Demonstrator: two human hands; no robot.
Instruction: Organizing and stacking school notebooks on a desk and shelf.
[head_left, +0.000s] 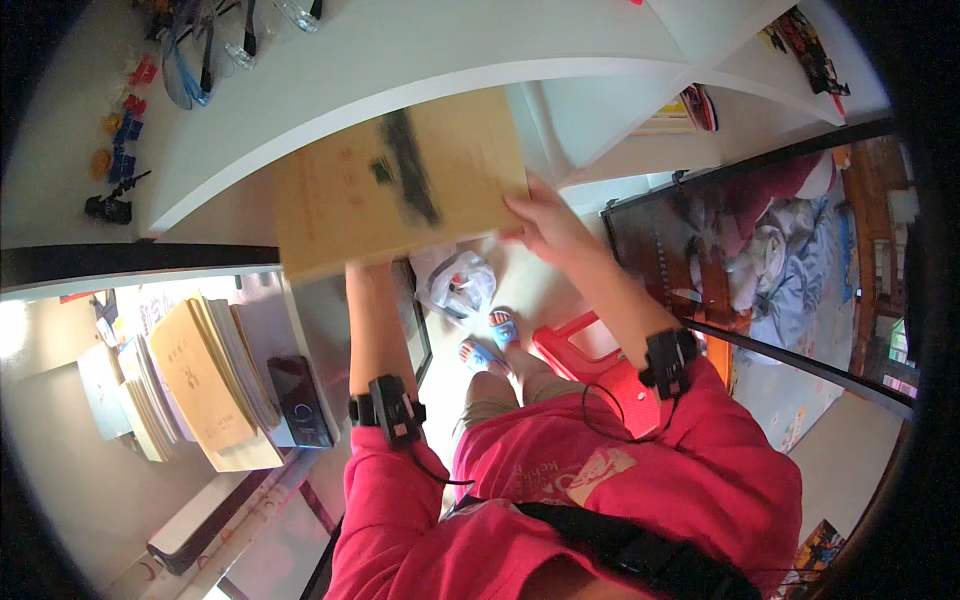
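Observation:
A brown cardboard box (465, 161) is tilted in front of me, its far edge partly covered by the white shelf edge. Dark tape and a small dark patch mark its face, which looks blurred. My right hand (544, 225) grips the box's right edge, thumb on the face. From below, my left wrist (369, 274) reaches to the near edge; the left hand itself is hidden behind the box, so its fingers cannot be seen. Both forearms carry black strapped devices with cables, the left device (394, 412) and the right device (667, 364).
White shelving (480, 45) curves above the box, with glasses (184, 71) and small toys (124, 139) on it. Books (206, 375) and a phone (300, 401) are at left. Below are a plastic bag (461, 285) and a red stool (570, 345). A glass panel (675, 247) stands right.

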